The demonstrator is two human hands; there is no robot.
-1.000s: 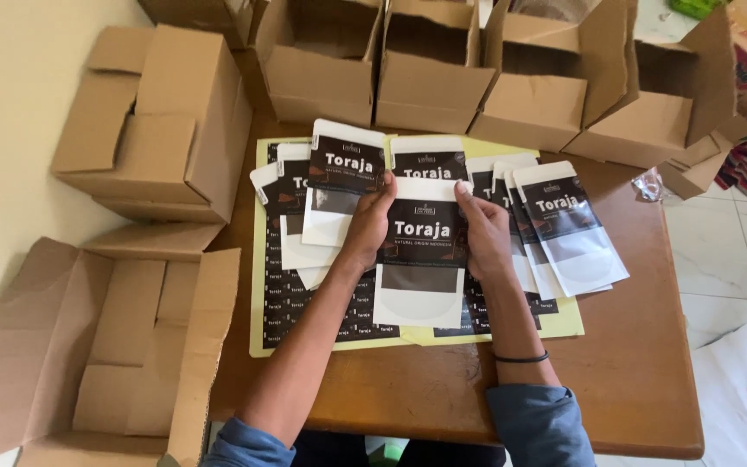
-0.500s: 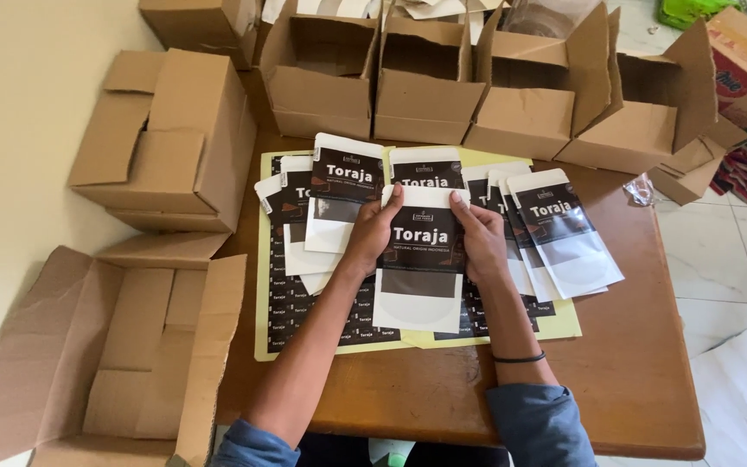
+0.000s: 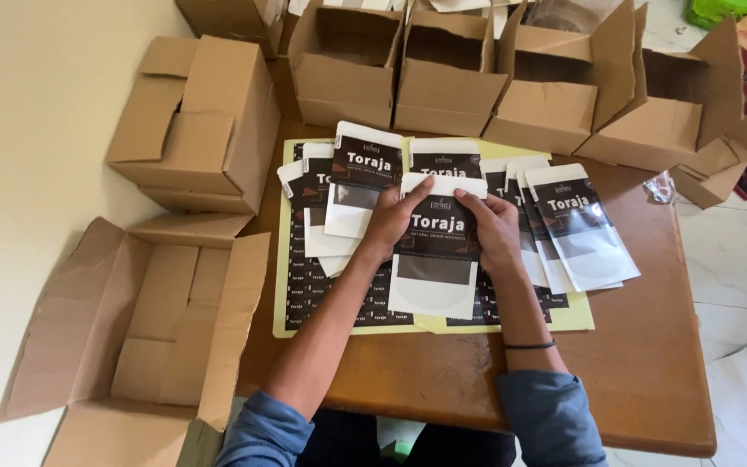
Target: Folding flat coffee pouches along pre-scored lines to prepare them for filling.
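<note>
Both hands on one flat pouch (image 3: 433, 251), white with a dark label band and a clear window; it lies on the yellow sticker sheet (image 3: 291, 298) at table centre; left hand (image 3: 391, 220) fingers pinch its upper left edge, right hand (image 3: 493, 227) fingers pinch the upper right. Risk, as judged: slick film could slip or crease under the thumbs; the loose pouch fan (image 3: 577, 229) just right of the fingers could be nudged askew. Matte corrugated cartons (image 3: 347, 65) stand open beyond the fingertips.
</note>
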